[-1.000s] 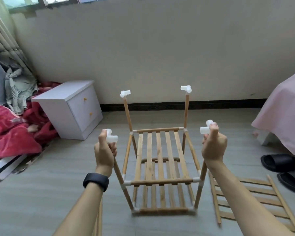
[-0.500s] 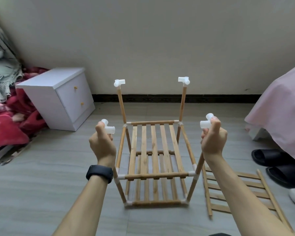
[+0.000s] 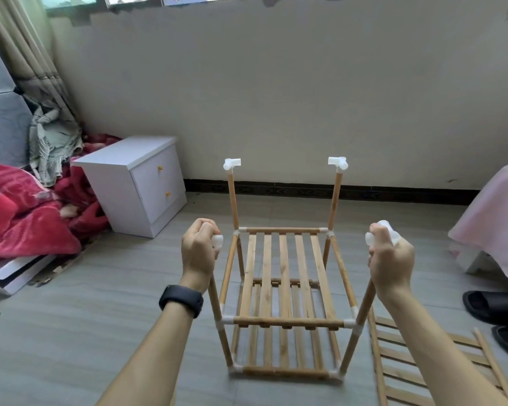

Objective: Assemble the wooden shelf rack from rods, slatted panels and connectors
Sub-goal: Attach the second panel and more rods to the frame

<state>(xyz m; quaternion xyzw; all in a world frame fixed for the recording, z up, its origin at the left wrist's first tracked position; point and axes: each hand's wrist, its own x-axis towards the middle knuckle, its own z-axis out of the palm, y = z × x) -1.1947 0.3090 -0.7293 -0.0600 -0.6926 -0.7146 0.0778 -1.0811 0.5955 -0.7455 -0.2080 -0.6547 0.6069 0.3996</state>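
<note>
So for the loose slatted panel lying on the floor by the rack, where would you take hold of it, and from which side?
Grip the slatted panel by its two long side rails, one per hand, reaching down from above. It lies flat on the floor right of the rack, so only the top face is open. The gaps between slats let fingers hook under the rails. Both hands are now on the rack's front posts.

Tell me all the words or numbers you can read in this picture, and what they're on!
There are none to read. The wooden rack, its white connectors, the white cabinet and the black wristband all look plain, with no letters or numbers. The patterned cloth by the curtain has markings too blurred to tell.
</note>
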